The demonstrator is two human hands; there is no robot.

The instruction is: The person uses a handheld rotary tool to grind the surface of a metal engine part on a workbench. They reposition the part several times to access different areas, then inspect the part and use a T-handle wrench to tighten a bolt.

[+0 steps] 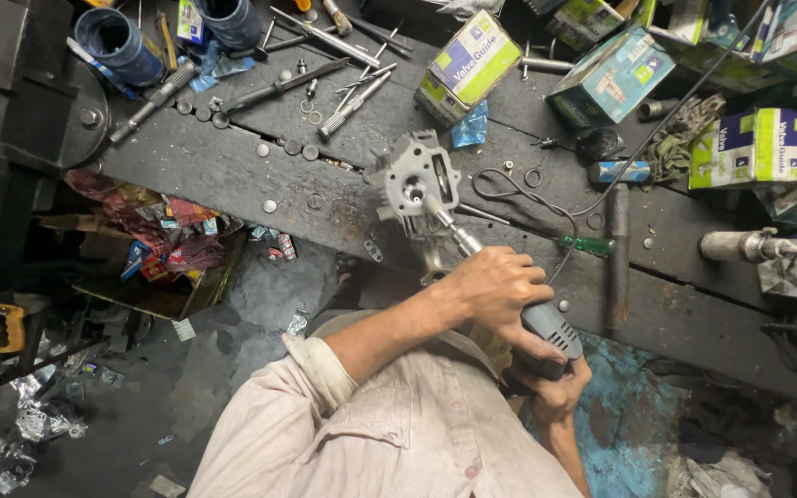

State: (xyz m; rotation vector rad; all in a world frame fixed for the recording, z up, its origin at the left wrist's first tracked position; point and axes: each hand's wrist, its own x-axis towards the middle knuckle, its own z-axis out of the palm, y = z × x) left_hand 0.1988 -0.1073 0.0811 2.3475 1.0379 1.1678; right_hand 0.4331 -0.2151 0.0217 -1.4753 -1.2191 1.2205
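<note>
Both hands grip a grey electric die grinder (535, 314): the left hand (495, 286) wraps its front, the right hand (555, 383) closes round its rear; its tip sits inside a port of the metal cylinder head (414, 184) on the dark workbench (232, 171). The grinding looks mid-way; how much remains cannot be told.

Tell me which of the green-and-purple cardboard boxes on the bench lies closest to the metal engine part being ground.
The box lying tilted just above the grey metal part. The other like boxes sit far off along the right side of the bench.

Beside the dull, rough cast-metal head (414, 184), the grinder (546, 325) looks matt grey plastic, the bench (232, 166) worn dark wood, the boxes (469, 65) glossy card.
</note>
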